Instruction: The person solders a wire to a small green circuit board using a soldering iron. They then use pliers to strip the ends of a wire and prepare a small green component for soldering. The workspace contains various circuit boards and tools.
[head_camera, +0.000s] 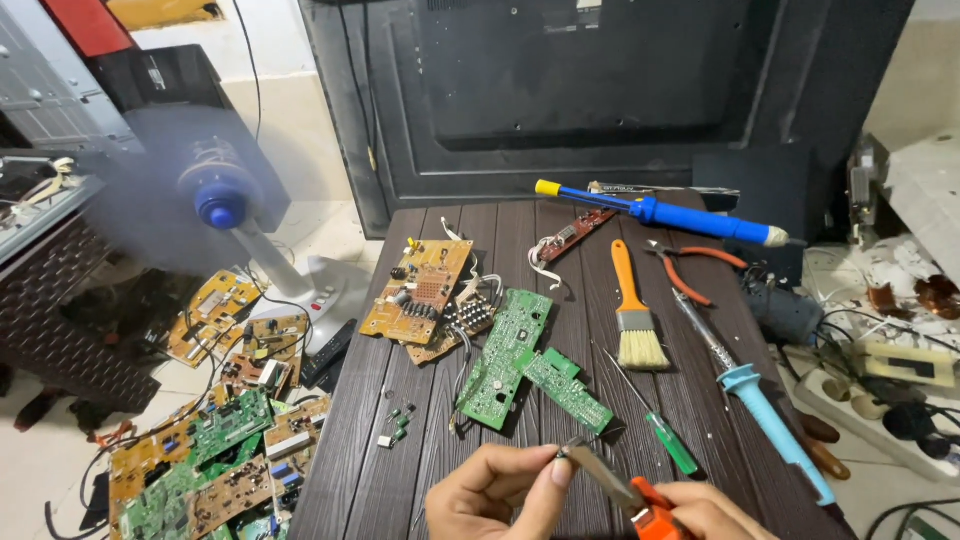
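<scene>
1. Pinching a tiny dark part (563, 453) between thumb and forefinger, the left hand (490, 495) sits at the 6 o'clock edge of the dark brown slatted surface (340, 470); this grip is narrow and shut on the part, which meets the metal tips of the orange-handled pliers (612, 485).
2. Closed around the orange handles, the right hand (712, 512) lies at about 5 o'clock, mostly cut off by the frame edge; its grip is wrapped on the tool, whose tips point toward 10 o'clock.
3. Risk: the part is very small, so a slight twist of the tips could, in my judgement, flick it out of the fingertips and down among the loose bits on the surface or onto the floor.
4. Risk: the tips work right against the left thumb, so a slip could nip the skin.
5. Risk: the green-handled screwdriver (660, 428) lies just beyond the hands at 1 o'clock, and the two green circuit boards (520, 365) at 12 o'clock; a forward jerk could knock them.
6. Risk: the spinning blue-hubbed fan (220, 200) at 10 o'clock may blow a dropped part away.
7. Pose: both wrists are low, hands nearly touching, above the near edge.
</scene>
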